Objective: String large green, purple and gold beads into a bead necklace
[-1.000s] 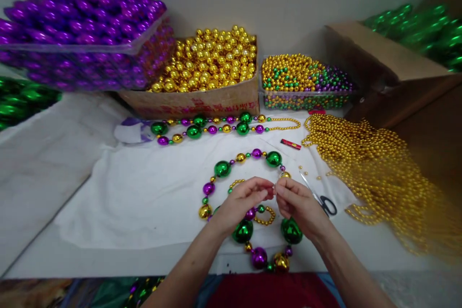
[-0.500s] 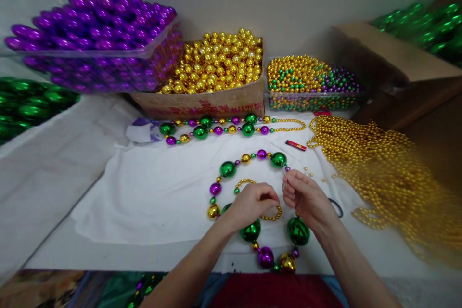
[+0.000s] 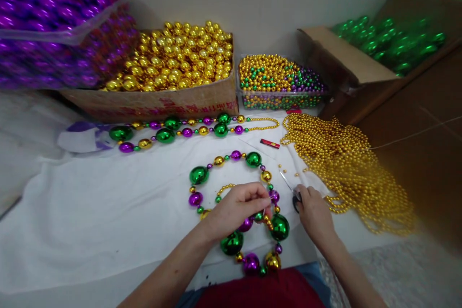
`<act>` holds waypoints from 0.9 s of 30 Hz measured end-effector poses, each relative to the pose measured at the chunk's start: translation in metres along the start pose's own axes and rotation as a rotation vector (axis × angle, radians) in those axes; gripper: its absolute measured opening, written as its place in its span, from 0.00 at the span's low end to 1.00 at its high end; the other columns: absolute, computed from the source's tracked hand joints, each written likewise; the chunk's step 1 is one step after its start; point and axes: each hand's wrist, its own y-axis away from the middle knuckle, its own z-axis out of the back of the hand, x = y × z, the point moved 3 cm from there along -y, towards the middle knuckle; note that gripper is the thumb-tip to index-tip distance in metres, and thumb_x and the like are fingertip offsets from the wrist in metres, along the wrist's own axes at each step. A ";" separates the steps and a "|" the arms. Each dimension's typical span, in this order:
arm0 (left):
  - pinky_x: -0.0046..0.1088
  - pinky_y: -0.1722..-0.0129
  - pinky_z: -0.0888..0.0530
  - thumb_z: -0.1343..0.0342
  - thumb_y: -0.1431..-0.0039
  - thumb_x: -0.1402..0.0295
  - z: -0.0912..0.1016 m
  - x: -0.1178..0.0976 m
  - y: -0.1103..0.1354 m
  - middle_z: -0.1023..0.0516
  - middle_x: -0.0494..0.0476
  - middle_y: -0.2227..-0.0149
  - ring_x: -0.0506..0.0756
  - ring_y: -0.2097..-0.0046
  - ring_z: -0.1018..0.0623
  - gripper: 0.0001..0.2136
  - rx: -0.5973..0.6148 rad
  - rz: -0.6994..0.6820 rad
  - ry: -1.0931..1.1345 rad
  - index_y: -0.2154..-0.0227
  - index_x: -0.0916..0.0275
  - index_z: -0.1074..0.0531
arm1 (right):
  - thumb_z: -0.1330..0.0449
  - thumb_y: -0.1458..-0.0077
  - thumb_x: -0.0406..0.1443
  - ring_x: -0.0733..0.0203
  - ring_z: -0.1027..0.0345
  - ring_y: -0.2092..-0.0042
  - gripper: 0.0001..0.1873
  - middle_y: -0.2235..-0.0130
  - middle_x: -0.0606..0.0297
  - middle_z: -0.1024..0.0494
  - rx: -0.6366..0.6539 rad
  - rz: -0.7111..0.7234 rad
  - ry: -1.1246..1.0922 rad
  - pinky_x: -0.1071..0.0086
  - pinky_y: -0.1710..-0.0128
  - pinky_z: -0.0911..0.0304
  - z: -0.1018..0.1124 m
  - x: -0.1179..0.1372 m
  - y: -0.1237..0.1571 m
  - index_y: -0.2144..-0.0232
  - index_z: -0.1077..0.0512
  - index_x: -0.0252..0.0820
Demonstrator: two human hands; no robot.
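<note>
A bead necklace (image 3: 280,227) of green, purple and gold beads lies looped on the white cloth. My left hand (image 3: 243,204) is closed in a pinch on its string end, over the loop, with small gold and green beads just below the fingers. Part of the loop is hidden beneath that hand. To the right, my right hand (image 3: 314,209) has its fingers on the black handle of a pair of scissors (image 3: 287,181). The blades point away, towards a few loose gold beads on the cloth.
A finished-looking bead strand (image 3: 165,135) lies behind, beside a red lighter (image 3: 270,144). Gold bead chains (image 3: 335,159) are heaped at right. Along the back stand a gold-bead carton (image 3: 151,105), a clear mixed-bead bin (image 3: 281,100), purple beads (image 3: 54,5) and green beads (image 3: 390,41).
My right hand has left the string beside my left hand and moved right onto the scissors. My left hand now pinches the string end. The view has swung to the right.
</note>
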 end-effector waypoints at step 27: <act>0.26 0.74 0.31 0.41 0.48 0.60 -0.067 0.027 -0.072 0.25 0.51 0.76 0.49 0.77 0.28 0.12 0.411 0.303 0.076 0.71 0.63 0.35 | 0.29 0.66 0.41 0.70 0.41 0.79 0.24 0.78 0.70 0.29 0.554 -0.434 -1.157 0.78 0.81 0.46 0.033 -0.076 0.125 0.62 0.23 0.46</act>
